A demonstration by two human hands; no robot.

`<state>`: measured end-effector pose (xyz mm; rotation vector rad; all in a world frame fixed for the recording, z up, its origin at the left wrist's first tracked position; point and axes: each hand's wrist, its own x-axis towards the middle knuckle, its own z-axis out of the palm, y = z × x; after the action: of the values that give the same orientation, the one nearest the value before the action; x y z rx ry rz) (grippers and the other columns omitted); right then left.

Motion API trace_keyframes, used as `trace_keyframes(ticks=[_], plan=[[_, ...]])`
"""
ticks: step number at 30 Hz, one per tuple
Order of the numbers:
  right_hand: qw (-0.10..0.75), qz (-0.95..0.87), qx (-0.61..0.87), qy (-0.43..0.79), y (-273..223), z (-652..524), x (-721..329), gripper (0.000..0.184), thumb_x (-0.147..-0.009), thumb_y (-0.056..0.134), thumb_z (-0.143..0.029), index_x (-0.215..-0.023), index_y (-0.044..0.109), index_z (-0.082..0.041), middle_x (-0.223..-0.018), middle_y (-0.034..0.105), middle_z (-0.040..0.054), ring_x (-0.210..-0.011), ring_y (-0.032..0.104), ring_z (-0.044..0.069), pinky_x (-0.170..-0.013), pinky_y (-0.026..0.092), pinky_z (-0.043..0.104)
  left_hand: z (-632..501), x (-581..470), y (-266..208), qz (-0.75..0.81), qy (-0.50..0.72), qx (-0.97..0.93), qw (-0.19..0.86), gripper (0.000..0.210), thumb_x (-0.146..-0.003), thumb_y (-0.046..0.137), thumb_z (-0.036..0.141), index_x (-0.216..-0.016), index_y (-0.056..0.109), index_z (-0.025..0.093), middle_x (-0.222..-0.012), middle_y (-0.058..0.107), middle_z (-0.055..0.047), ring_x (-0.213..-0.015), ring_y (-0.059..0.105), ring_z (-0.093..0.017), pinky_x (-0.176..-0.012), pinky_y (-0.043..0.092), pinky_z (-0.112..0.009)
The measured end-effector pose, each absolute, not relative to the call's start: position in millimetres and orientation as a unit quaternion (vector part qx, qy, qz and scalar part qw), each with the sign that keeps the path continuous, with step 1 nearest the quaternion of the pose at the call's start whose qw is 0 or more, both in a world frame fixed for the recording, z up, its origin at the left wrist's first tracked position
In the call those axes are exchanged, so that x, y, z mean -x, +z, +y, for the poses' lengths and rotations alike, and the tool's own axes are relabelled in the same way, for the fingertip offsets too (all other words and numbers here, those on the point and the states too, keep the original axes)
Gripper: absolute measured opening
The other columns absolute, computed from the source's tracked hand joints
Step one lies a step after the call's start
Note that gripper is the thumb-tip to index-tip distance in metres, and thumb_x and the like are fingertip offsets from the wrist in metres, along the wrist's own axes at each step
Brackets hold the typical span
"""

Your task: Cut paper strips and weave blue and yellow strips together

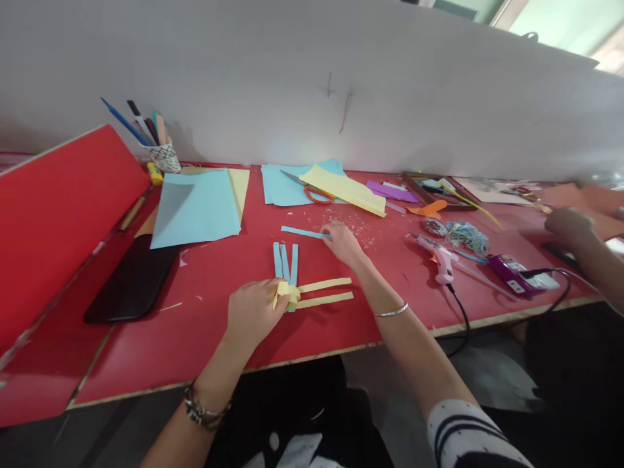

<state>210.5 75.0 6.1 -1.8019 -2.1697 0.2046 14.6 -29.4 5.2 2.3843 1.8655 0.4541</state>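
Several blue paper strips [294, 263] and yellow paper strips [325, 284] cross each other in a small woven piece near the table's front edge. My left hand [254, 309] is closed on the left side of this woven piece, where the yellow ends bunch up. Beyond it, my right hand [344, 242] pinches the right end of a single blue paper strip [301, 231], which lies roughly sideways above the woven piece and apart from it. The fingertips of my left hand are partly hidden behind the yellow paper.
Blue sheets [197, 208], orange-handled scissors [319, 194] and a folded yellow sheet [346, 188] lie toward the wall. On the left are a black phone [131, 283] and a pen cup [164, 158]. A pink glue gun [442, 263], purple power strip [514, 274] and another person's hand [569, 224] are rightward.
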Motion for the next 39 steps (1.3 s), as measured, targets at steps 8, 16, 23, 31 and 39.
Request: trace_keyframes(ticks=[8,16,23,31,39], plan=[[0.205,-0.755,0.616,0.098,3.5,75.7,-213.8,0.011,-0.071,0.05,-0.007,-0.071,0.056,-0.017,-0.081,0.055,0.0049,-0.071,0.051,0.015,-0.065,0.039,0.026,-27.8,-14.5,5.8,0.619,0.134,-0.773,0.03,0.028,-0.075,0.04,0.023,-0.074,0.068,0.021,-0.065,0.068,-0.004,-0.061,0.061,-0.018,-0.047,0.032,-0.023],[0.284,-0.709,0.623,0.169,6.5,76.0,-219.2,0.009,-0.07,0.048,-0.012,-0.063,0.047,-0.018,-0.063,0.054,-0.0011,-0.058,0.051,0.011,-0.059,0.041,0.024,-28.0,-13.9,6.7,0.623,0.144,-0.768,0.039,0.028,-0.074,0.04,0.024,-0.073,0.067,0.02,-0.064,0.067,-0.004,-0.058,0.059,-0.017,-0.046,0.031,-0.022],[0.444,-0.651,0.531,0.312,31.6,47.8,-206.4,0.008,-0.075,0.043,-0.023,-0.069,0.044,-0.019,-0.063,0.056,-0.0022,-0.05,0.053,0.008,-0.055,0.044,0.023,-27.7,-13.8,3.5,0.615,0.189,-0.764,0.058,0.032,-0.076,0.037,0.023,-0.065,0.067,0.018,-0.056,0.064,-0.006,-0.052,0.057,-0.015,-0.044,0.027,-0.021],[0.468,-0.618,0.53,0.343,12.8,-27.2,-178.4,0.01,-0.075,0.049,-0.026,-0.07,0.052,-0.018,-0.066,0.057,-0.0001,-0.064,0.056,0.011,-0.06,0.046,0.023,-27.0,-13.8,4.9,0.629,0.161,-0.757,0.069,0.036,-0.078,0.035,0.027,-0.067,0.067,0.017,-0.056,0.064,-0.007,-0.052,0.057,-0.017,-0.044,0.025,-0.022],[0.439,-0.691,0.518,0.249,-6.0,-60.7,-178.7,0.01,-0.077,0.049,-0.018,-0.075,0.059,-0.02,-0.075,0.063,0.0026,-0.07,0.059,0.014,-0.065,0.048,0.025,-26.4,-12.1,0.4,0.627,0.181,-0.755,0.069,0.039,-0.078,0.032,0.031,-0.071,0.069,0.019,-0.06,0.066,-0.006,-0.054,0.057,-0.016,-0.045,0.029,-0.022]])
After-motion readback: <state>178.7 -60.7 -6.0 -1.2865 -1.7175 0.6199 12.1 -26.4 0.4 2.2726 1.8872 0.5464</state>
